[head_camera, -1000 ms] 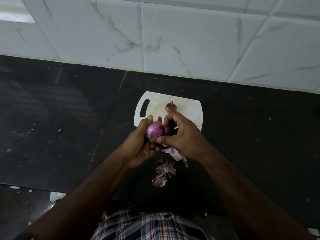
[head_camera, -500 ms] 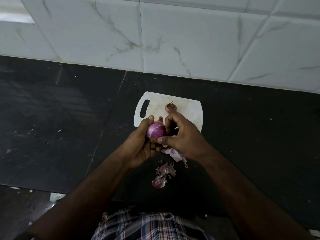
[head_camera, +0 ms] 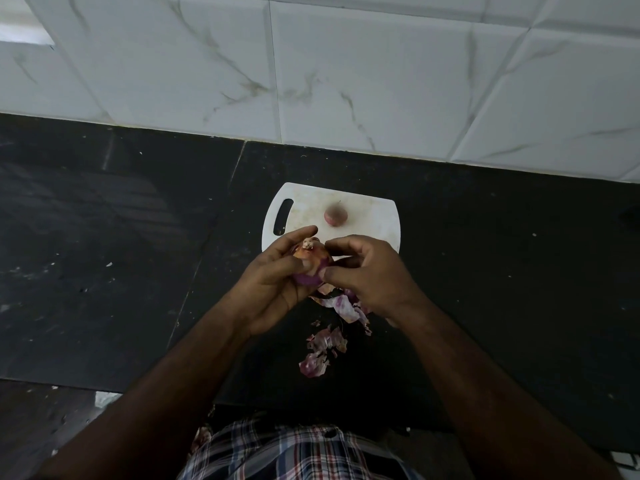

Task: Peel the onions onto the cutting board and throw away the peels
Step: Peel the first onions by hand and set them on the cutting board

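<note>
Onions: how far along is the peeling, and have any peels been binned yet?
One small reddish onion already lies on the white plastic cutting board; whether it is fully peeled is unclear. In hand: the left hand holds a partly peeled purple onion while the right hand pinches its skin. Left: finish it, then discard the purple papery peels lying on the black countertop.

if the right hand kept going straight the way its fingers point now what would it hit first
The right hand points left, toward the onion that the left hand grips. Its fingertips look already on the onion's skin, so it would meet the onion first, though depth is unclear.
</note>
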`<move>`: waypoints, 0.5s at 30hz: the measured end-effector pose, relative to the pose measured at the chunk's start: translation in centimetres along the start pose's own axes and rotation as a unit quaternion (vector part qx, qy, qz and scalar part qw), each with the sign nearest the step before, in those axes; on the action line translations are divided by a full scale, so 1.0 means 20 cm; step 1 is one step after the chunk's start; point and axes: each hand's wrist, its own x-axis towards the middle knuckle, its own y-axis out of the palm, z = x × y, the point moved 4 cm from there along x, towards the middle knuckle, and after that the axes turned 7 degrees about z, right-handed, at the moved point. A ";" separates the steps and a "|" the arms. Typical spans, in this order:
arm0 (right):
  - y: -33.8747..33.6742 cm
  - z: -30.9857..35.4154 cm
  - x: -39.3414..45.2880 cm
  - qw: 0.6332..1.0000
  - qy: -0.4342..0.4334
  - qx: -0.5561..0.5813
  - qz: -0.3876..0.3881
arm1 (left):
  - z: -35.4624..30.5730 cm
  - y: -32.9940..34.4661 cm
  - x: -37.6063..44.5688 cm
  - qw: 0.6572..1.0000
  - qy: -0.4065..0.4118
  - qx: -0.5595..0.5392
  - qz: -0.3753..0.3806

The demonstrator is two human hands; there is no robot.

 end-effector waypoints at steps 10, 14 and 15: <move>-0.01 -0.04 0.00 0.999 -0.008 0.005 -0.040 | 0.00 -0.04 -0.02 0.998 -0.027 0.048 0.014; -0.01 -0.06 0.00 0.999 -0.012 0.017 -0.034 | 0.01 -0.05 -0.02 0.998 -0.028 0.045 0.025; -0.02 -0.06 0.00 0.999 -0.019 0.006 -0.037 | 0.01 -0.05 -0.03 0.998 -0.030 0.044 0.026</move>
